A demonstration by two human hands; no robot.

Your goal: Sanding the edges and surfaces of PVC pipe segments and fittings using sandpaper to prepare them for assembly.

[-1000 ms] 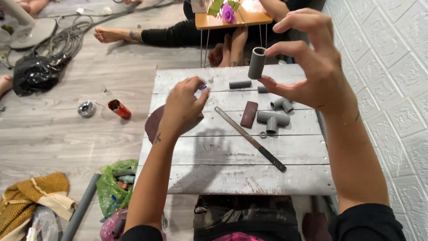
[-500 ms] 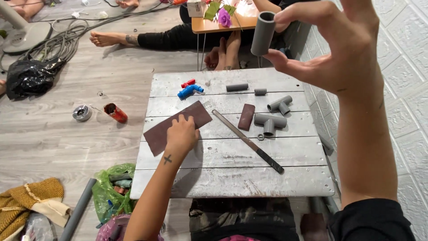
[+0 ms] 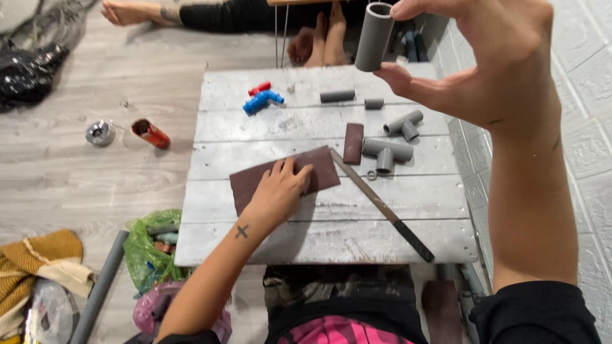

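Short grey pipe held up for a look while the other hand pins the sandpaper sheet

The right hand (image 3: 503,64) pinches the short grey pipe piece (image 3: 373,36) between thumb and fingertips, high above the far edge of the white plank table (image 3: 331,223). The left hand (image 3: 280,188) lies flat with fingers spread on the brown sandpaper sheet (image 3: 255,181) at the table's middle, closed on nothing. To do this well, the person would likely keep the sheet pressed flat so it cannot slide and turn the pipe end slowly. Right of the sheet on the table lie a long file (image 3: 382,207), a small sandpaper strip (image 3: 352,143) and two grey tee fittings (image 3: 387,153). Compared with half a second ago, the pipe sits slightly nearer the camera, and the left hand has settled more squarely onto the sheet.
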